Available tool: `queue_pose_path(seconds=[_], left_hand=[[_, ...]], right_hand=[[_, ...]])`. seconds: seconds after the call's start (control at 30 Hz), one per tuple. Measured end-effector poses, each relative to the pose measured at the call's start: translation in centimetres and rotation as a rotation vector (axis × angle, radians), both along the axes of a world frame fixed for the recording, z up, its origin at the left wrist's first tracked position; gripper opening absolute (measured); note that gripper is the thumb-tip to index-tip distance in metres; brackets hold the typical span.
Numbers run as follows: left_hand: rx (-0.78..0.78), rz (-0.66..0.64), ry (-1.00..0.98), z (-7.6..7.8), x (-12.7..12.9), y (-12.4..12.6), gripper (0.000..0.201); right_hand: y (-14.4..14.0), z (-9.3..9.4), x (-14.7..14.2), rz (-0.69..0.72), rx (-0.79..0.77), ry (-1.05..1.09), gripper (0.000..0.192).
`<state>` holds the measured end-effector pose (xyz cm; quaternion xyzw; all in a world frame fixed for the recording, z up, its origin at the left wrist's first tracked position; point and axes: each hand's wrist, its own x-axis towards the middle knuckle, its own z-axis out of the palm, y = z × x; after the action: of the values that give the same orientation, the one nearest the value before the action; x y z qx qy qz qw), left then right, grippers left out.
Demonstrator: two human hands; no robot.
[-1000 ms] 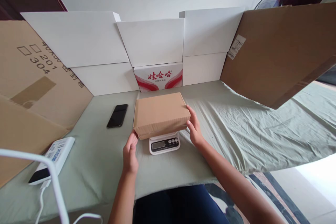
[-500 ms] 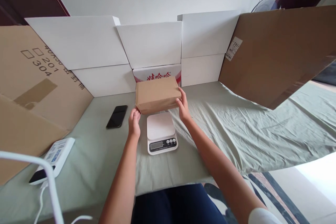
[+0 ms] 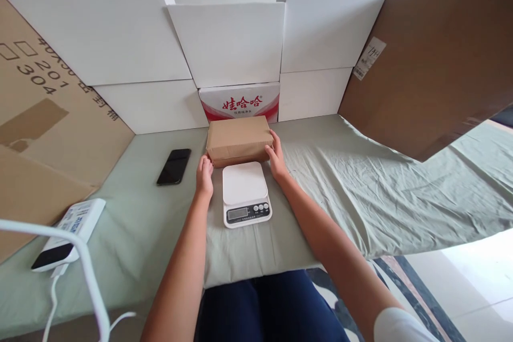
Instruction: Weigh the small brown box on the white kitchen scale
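A small brown cardboard box (image 3: 238, 139) rests on the green cloth just behind a white digital scale (image 3: 245, 192). My left hand (image 3: 204, 175) presses against the box's near left corner. At the box's right end, my right hand (image 3: 276, 157) holds its side. The scale's platform is bare, with its display and buttons facing me. Behind the brown box stands a red and white printed carton (image 3: 240, 102).
A black phone (image 3: 173, 166) lies left of the box. A white power strip (image 3: 68, 232) with a cable sits at the near left. White panels (image 3: 224, 43) and brown cardboard sheets (image 3: 428, 59) wall in the green-covered table (image 3: 380, 192). A white curved tube (image 3: 86, 262) crosses the near left.
Both hands lifted the brown box off the scale and carried it away from me, then set it down on the cloth behind the scale. The camera tilted down slightly.
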<state>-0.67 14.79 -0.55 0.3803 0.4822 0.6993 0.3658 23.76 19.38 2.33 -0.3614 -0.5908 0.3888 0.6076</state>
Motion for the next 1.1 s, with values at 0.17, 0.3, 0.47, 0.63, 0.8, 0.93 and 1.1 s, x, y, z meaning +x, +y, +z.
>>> queue_pose_path(seconds=[0.17,0.3,0.47,0.63,0.8,0.93,1.1], left_hand=[[-0.010,-0.008,-0.009,0.0,0.2,0.1,0.069],[0.002,-0.005,-0.043,0.5,-0.3,-0.3,0.075],[0.046,0.083,-0.051,1.3,-1.8,-0.8,0.083],[0.058,0.113,-0.024,1.7,-2.2,-0.9,0.086],[0.056,0.089,-0.014,1.7,-2.1,-1.0,0.091],[0.053,0.069,-0.010,1.7,-1.8,-1.1,0.086],[0.050,0.068,0.008,1.5,-1.4,-1.1,0.083]], right_hand=[[0.2,-0.2,0.1,0.023,-0.027,0.028,0.073],[0.2,-0.3,0.2,0.046,-0.027,0.062,0.078],[0.3,-0.4,1.0,-0.018,-0.043,0.080,0.084],[0.4,-0.7,1.5,-0.051,-0.063,0.059,0.084],[0.5,-1.1,1.2,-0.061,-0.031,0.058,0.083],[0.4,-1.2,0.9,-0.054,-0.028,0.056,0.082],[0.4,-1.2,0.9,-0.068,-0.035,0.045,0.083]])
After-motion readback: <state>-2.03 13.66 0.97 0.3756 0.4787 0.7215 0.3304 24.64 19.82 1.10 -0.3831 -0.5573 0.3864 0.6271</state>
